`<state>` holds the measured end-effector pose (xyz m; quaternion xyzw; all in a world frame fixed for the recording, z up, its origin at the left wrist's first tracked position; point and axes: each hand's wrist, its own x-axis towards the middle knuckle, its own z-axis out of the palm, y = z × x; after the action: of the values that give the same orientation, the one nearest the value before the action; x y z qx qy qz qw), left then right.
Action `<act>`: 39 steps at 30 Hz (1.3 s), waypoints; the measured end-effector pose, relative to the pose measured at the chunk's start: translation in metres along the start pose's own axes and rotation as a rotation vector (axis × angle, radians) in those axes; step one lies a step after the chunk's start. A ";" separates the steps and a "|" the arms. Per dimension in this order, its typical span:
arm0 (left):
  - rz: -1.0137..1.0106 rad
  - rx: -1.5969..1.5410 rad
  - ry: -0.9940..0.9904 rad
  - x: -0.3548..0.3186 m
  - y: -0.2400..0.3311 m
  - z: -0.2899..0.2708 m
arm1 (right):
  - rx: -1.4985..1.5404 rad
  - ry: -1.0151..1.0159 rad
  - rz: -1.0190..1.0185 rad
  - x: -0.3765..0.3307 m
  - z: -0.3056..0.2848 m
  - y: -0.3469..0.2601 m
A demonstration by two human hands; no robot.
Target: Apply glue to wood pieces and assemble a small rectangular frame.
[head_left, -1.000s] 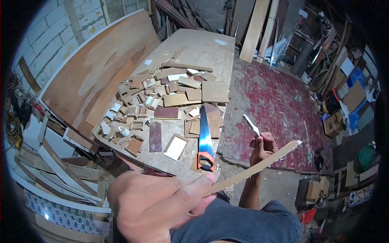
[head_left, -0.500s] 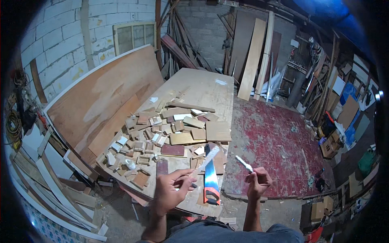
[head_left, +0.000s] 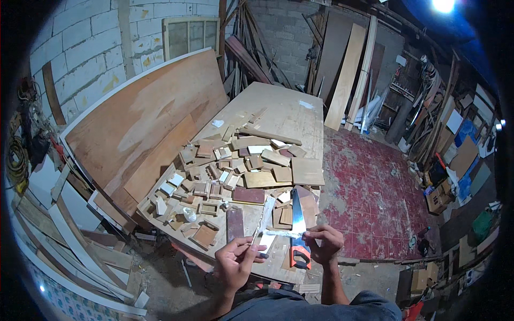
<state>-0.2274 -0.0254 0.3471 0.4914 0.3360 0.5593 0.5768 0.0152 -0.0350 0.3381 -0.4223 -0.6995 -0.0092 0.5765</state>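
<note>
My left hand pinches a thin, pale strip by its lower end; the strip points up and away over the table. Between the fingertips of my right hand is a slim stick coated in white. The stick lies almost level, and its far end reaches the strip near my left fingers; whether they touch I cannot tell. Below and behind the stick, a handsaw with an orange and black handle lies on the worktable, its blade pointing away from me.
Many small wooden blocks and offcuts cover the near half of the table. A large plywood panel leans along the left side. Boards stand against the back wall. Right of the table is a worn red tiled floor.
My right hand has swung the white-coated stick leftward to the strip. The strip in my left hand now stands steeper. The whole view has shifted slightly, moving the table rightward.
</note>
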 end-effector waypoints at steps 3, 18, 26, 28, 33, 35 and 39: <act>-0.032 -0.020 -0.010 -0.006 0.004 -0.006 | -0.095 0.063 0.014 0.008 0.007 -0.002; -0.040 0.010 0.102 -0.003 -0.007 0.015 | 0.054 -0.019 -0.040 0.024 -0.006 0.013; -0.041 0.026 0.133 0.000 -0.010 0.030 | 0.033 -0.051 -0.025 0.022 -0.007 0.025; -0.036 0.023 0.157 0.001 -0.011 0.032 | 0.050 -0.125 -0.026 0.022 -0.010 0.023; -0.031 0.027 0.149 0.003 -0.013 0.037 | 0.168 -0.062 -0.004 0.021 -0.015 0.037; -0.024 0.022 0.157 0.004 -0.015 0.041 | 0.187 -0.014 0.010 0.024 -0.017 0.042; 0.015 0.004 0.168 0.003 -0.016 0.053 | 0.065 0.046 0.040 0.032 -0.019 0.045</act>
<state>-0.1724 -0.0313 0.3478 0.4466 0.3806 0.6022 0.5414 0.0581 0.0033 0.3495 -0.4167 -0.6774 0.0154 0.6060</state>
